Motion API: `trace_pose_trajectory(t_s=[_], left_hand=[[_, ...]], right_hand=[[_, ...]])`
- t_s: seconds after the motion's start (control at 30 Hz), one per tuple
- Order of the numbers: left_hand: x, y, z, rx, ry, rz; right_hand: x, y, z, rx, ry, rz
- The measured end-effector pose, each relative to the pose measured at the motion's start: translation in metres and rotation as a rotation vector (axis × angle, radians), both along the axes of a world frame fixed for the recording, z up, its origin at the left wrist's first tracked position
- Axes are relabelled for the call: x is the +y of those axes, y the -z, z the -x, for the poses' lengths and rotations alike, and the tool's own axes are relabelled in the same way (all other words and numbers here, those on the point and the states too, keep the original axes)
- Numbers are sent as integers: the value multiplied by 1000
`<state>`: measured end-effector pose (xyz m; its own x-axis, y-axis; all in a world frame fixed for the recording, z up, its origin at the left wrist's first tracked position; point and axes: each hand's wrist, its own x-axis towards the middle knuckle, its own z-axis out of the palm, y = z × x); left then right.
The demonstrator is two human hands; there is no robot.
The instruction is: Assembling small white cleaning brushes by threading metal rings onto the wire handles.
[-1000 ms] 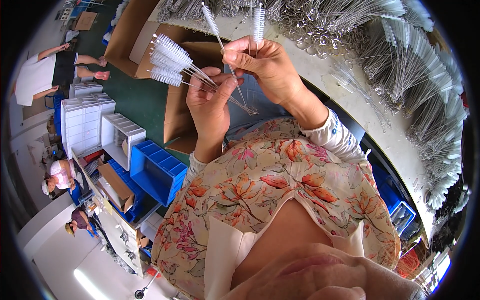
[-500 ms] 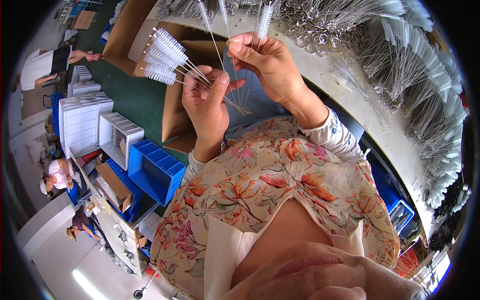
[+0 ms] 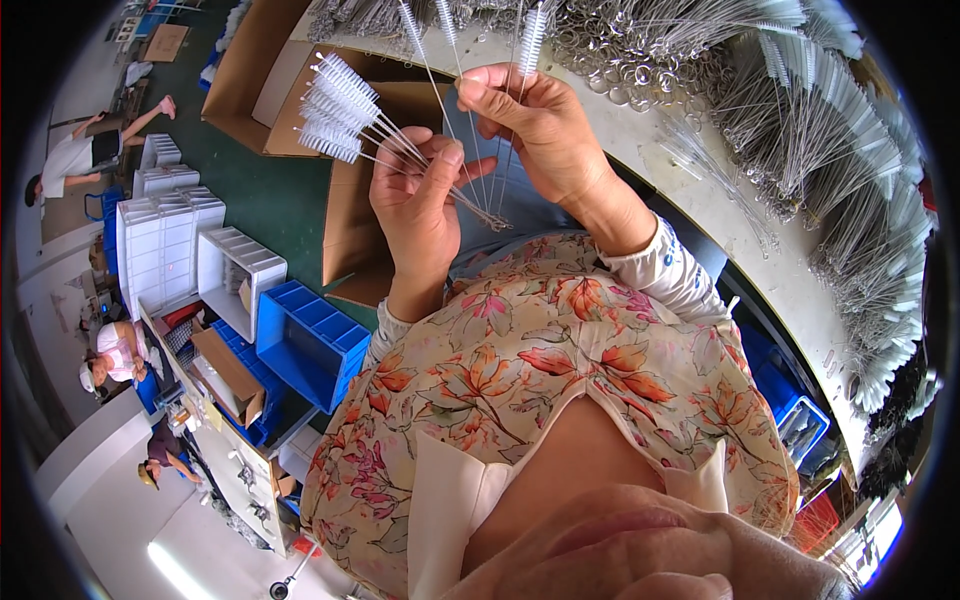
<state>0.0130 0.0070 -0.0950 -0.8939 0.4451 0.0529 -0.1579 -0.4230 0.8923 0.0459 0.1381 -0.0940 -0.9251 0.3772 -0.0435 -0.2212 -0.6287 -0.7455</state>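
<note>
Between its thumb and fingers my left hand [image 3: 420,195] grips several thin wire brushes [image 3: 342,105] with white bristle heads fanned to the left. Their wire stems run together to looped ends below the hand. My right hand [image 3: 530,125] is closed on a few more wire brushes [image 3: 531,45], whose heads point up and whose stems slant down toward the same looped ends. Both hands are raised in front of my chest, close together but apart. Where exactly the right fingers pinch the stems is partly hidden.
Large heaps of similar brushes [image 3: 790,130] and a pile of metal rings [image 3: 630,85] cover the curved pale table [image 3: 735,235]. An open cardboard box [image 3: 350,240] stands below my left hand. Blue [image 3: 312,340] and white crates [image 3: 170,245] are to the left, with other people farther off.
My left hand and its brushes have shifted slightly right. The right hand stays nearly in place. In the background, a walking person has changed stride.
</note>
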Motion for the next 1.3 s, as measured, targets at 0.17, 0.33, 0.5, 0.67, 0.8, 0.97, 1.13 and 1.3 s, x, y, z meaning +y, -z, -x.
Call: trace_pose_trajectory(t_s=[0.17, 0.33, 0.5, 0.67, 0.8, 0.97, 1.13, 1.3], left_hand=[[-2, 4, 2, -17, 14, 7], [-11, 41, 16, -186, -18, -83], [-50, 50, 16, -676, 537, 374], [-36, -21, 17, 755, 298, 821], [-18, -47, 37, 1424, 228, 600], [1, -72, 52, 2064, 201, 588], [10, -118, 54, 2102, 673, 687], [-58, -167, 76, 1559, 421, 1047]], right_hand=[[0, 0, 0, 11, 0, 37], [2, 2, 1, 101, -31, 76], [12, -14, 8, 156, 0, 1], [20, -20, 19, 177, -175, 249], [22, -35, 17, 166, -245, 276], [25, -35, 17, 193, -243, 331], [30, -8, 9, 97, -159, 516], [38, 20, -77, -115, -150, -366]])
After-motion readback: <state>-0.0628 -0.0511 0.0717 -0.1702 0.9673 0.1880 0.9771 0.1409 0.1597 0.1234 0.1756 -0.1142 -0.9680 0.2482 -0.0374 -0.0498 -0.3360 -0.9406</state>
